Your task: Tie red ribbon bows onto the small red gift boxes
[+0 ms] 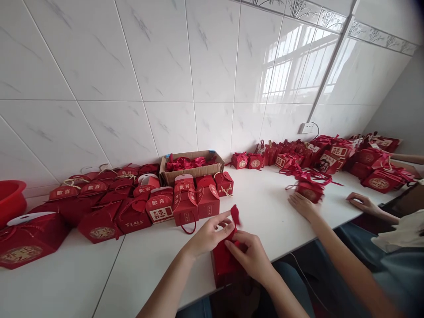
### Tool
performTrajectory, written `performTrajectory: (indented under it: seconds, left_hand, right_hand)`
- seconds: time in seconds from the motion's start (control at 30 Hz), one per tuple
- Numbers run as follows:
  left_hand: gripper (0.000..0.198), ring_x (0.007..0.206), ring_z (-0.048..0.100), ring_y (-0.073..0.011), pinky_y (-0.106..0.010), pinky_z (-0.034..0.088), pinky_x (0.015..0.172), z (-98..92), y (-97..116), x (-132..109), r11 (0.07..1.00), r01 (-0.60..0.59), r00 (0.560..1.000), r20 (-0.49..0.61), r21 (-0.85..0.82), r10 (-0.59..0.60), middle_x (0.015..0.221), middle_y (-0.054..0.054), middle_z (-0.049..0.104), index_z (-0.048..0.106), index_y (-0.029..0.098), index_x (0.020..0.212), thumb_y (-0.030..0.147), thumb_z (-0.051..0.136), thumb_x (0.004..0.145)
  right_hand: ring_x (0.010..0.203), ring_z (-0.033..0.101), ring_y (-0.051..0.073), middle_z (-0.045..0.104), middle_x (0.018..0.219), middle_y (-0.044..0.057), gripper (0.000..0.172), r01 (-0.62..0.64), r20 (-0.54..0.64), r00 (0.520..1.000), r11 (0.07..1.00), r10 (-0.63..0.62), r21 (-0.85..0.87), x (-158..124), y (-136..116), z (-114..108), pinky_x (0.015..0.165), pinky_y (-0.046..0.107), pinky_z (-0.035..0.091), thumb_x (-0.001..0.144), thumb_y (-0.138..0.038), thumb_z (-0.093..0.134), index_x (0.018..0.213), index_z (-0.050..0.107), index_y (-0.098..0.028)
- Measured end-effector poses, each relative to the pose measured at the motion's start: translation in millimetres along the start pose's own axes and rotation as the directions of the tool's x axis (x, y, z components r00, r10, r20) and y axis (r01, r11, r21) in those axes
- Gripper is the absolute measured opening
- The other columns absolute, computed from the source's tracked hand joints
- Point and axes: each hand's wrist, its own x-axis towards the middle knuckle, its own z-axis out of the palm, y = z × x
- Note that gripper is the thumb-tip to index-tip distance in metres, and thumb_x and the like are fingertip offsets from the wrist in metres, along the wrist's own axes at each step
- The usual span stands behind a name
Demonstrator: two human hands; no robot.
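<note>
A red gift box (pixel 222 265) stands at the front edge of the white table, directly below my two hands. My left hand (pixel 209 235) pinches a red ribbon (pixel 235 215) just above the top of the box, and one end of the ribbon sticks up past the fingertips. My right hand (pixel 251 257) comes in from the other side, its thumb and fingers closed around the ribbon near the box top. The exact spot where the right fingertips meet is partly hidden. A cord handle hangs beside the box's lower side.
Rows of red gift boxes (pixel 134 218) stand to the left, beside a red basin (pixel 11 201). Behind them, a cardboard box (pixel 192 172) holds red ribbons. At right, a co-worker's hand (pixel 303 205) touches another red box (pixel 309 187); more boxes (pixel 331 154) are piled along the wall.
</note>
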Motion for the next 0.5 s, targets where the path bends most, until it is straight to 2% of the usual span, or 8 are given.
performTrajectory:
  seconds: [0.1,0.2,0.3,0.4,0.5]
  left_hand:
    - [0.036,0.108,0.055,-0.0211,-0.033,0.042,0.094,0.3,-17,-6,0.997,-0.02,0.993,-0.111,0.07,0.028,0.112,-0.007,0.063,0.061,0.023,0.112,0.043,0.06,0.082]
    - [0.023,0.097,0.06,-0.0212,-0.032,0.043,0.091,0.9,-29,-16,0.992,-0.011,0.982,-0.185,0.126,0.034,0.096,-0.006,0.068,0.067,0.019,0.091,0.039,0.065,0.078]
    - [0.021,0.085,0.062,-0.0202,-0.031,0.046,0.083,4.4,-35,-24,0.993,0.002,0.972,-0.234,0.121,0.027,0.082,-0.004,0.068,0.067,0.018,0.077,0.038,0.063,0.08]
    - [0.019,0.085,0.061,-0.0192,-0.031,0.046,0.083,9.5,-36,-29,0.993,-0.031,0.964,-0.259,0.113,0.06,0.083,-0.004,0.066,0.064,0.018,0.078,0.036,0.059,0.083]
    - [0.013,0.091,0.061,-0.0184,-0.03,0.046,0.086,13.8,-35,-33,0.993,-0.074,0.97,-0.225,0.092,0.093,0.09,-0.003,0.065,0.061,0.019,0.087,0.031,0.058,0.084]
  right_hand:
    - [0.055,0.042,0.011,0.053,0.059,0.0,0.031,-0.06,-0.034,0.997,0.995,0.063,0.075,1,5,2,0.05,0.022,0.032,0.087,-0.033,0.051,0.062,0.058,-0.016]
    - [0.056,0.043,0.011,0.054,0.061,0.0,0.028,-0.082,-0.008,0.996,0.99,0.083,0.111,1,8,3,0.05,0.022,0.032,0.087,-0.037,0.052,0.068,0.06,-0.017]
    - [0.053,0.045,0.011,0.059,0.066,0.001,0.023,-0.109,-0.028,0.993,0.977,0.116,0.183,-2,12,4,0.048,0.022,0.032,0.086,-0.039,0.054,0.079,0.058,-0.018]
    - [0.046,0.039,0.008,0.059,0.065,-0.002,0.022,-0.119,-0.083,0.986,0.957,0.146,0.264,-4,17,6,0.044,0.02,0.028,0.084,-0.04,0.057,0.089,0.046,-0.021]
    - [0.044,0.034,0.008,0.057,0.064,-0.005,0.023,-0.099,-0.07,0.99,0.959,0.122,0.265,-4,18,8,0.042,0.02,0.025,0.086,-0.038,0.056,0.092,0.039,-0.024]
